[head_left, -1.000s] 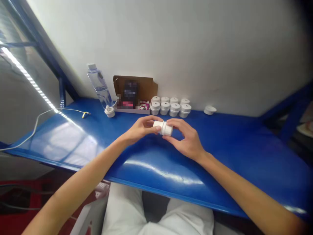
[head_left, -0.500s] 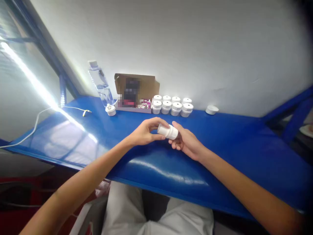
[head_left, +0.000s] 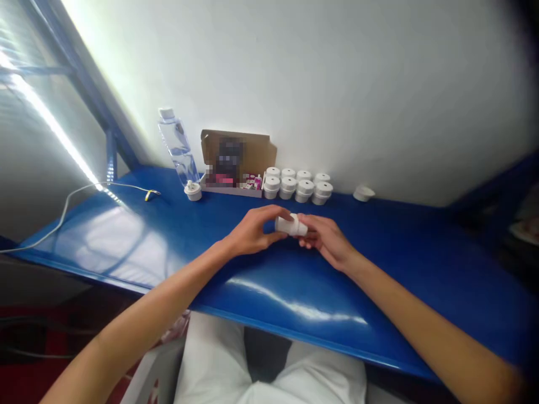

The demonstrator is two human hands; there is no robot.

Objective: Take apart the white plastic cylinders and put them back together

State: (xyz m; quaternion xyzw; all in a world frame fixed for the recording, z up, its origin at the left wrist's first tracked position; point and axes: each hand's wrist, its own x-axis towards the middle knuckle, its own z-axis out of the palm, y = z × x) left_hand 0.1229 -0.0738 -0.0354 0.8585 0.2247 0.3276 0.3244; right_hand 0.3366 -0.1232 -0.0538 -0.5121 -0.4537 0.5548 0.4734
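Note:
Between my two hands is a small white plastic housing [head_left: 290,225], lying on its side a little above the blue table. My left hand [head_left: 259,229] grips its left end, thumb below and fingers above. On the right end, the fingertips of my right hand [head_left: 324,235] are closed round the piece. Similar white housings [head_left: 296,188] stand in two rows behind my hands, near the wall. To the left, a white piece with a fitting on top [head_left: 193,191] stands by the bottle, and a shallow white cup [head_left: 364,193] sits at the right.
An open cardboard box [head_left: 236,191] holds small pink and white packets. Left of it a clear water bottle [head_left: 179,147] leans at a tilt. A white cable [head_left: 65,210] runs over the left side of the blue table [head_left: 202,280]. Blue metal frames rise at both ends.
The housing has turned slightly towards level between my hands. Both hands keep hold of it, and the right fingers have shifted a little around its end. The view has moved slightly.

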